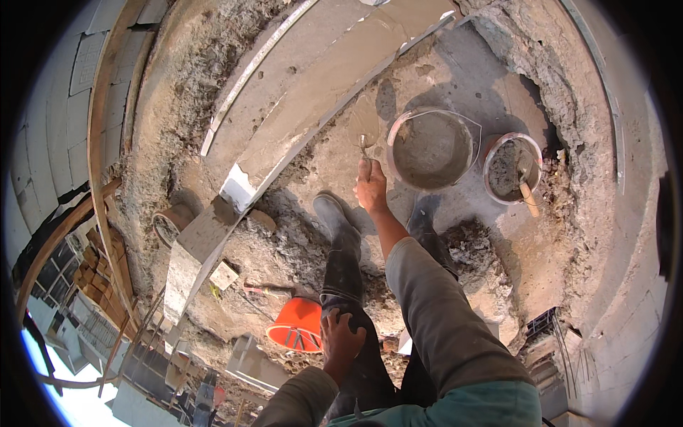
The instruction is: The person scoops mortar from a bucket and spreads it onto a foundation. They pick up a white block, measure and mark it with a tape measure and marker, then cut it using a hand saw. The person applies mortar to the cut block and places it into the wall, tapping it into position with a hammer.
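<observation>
My right hand (371,186) grips the handle of a trowel, its blade (364,122) held over the ground left of a bucket of grey mortar (431,151). My left hand (341,339) rests with fingers apart on my dark trouser leg, beside an orange tub (297,320). A smaller bucket (512,172) on the right holds mortar and a wooden-handled tool (530,199). A long, straight-edged ledge (299,107) runs diagonally at the upper left, partly coated in smooth wet mortar.
My boots (334,217) stand on rough, broken ground. A small pot (171,224) sits beside the ledge's lower end. A hand tool (270,292) lies near the orange tub. Timber (103,277) and grey blocks (85,64) line the left; a rough wall (590,85) rises at the right.
</observation>
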`<action>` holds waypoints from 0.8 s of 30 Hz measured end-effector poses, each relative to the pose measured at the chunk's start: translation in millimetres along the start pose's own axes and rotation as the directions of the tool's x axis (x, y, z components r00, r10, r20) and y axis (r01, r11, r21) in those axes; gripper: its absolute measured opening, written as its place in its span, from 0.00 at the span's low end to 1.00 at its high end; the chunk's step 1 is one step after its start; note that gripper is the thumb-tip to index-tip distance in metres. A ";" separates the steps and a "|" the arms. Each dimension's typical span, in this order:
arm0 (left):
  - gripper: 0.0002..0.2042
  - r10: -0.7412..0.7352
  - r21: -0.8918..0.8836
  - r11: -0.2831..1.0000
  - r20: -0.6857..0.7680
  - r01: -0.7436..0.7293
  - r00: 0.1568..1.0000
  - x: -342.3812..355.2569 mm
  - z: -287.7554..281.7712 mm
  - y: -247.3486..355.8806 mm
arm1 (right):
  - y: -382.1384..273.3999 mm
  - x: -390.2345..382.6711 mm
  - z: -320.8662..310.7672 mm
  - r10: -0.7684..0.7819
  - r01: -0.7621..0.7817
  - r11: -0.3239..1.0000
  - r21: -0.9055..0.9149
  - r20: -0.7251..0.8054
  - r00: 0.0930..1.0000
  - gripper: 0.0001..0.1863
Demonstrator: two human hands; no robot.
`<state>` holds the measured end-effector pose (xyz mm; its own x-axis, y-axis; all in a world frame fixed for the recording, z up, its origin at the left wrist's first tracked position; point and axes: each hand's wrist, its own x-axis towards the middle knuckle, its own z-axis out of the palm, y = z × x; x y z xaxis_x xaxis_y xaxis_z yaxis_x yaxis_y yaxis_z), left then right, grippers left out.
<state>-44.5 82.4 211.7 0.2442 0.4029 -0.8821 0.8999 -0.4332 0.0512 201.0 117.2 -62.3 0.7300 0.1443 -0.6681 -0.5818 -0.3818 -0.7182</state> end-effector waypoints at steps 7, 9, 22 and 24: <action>0.24 0.042 0.020 0.999 -0.006 -0.042 0.999 -0.1 -5.9 9.7 | -90.2 69.8 -62.7 -0.081 0.073 0.960 0.269 0.017 0.997 0.20; 0.24 0.023 0.040 0.999 0.015 -0.024 1.000 -3.7 -10.1 8.1 | -92.5 65.6 -75.5 -0.006 -0.002 0.983 0.182 0.048 0.999 0.21; 0.31 0.077 -0.220 0.965 -0.278 -0.142 0.958 1.0 -57.6 -27.5 | 20.0 -13.6 -271.8 -0.128 0.096 0.746 -0.659 0.000 0.992 0.46; 0.31 -0.049 -0.346 0.936 -0.307 -0.063 0.951 -35.4 -70.1 -47.6 | -72.3 -75.4 -268.9 -0.025 0.136 0.764 -0.630 0.183 0.983 0.39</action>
<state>-70.7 145.3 273.3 0.2988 0.6514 -0.6974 0.9519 -0.1518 0.2661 284.5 -111.6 92.4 0.6661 0.3183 -0.6746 -0.1190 -0.8475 -0.5173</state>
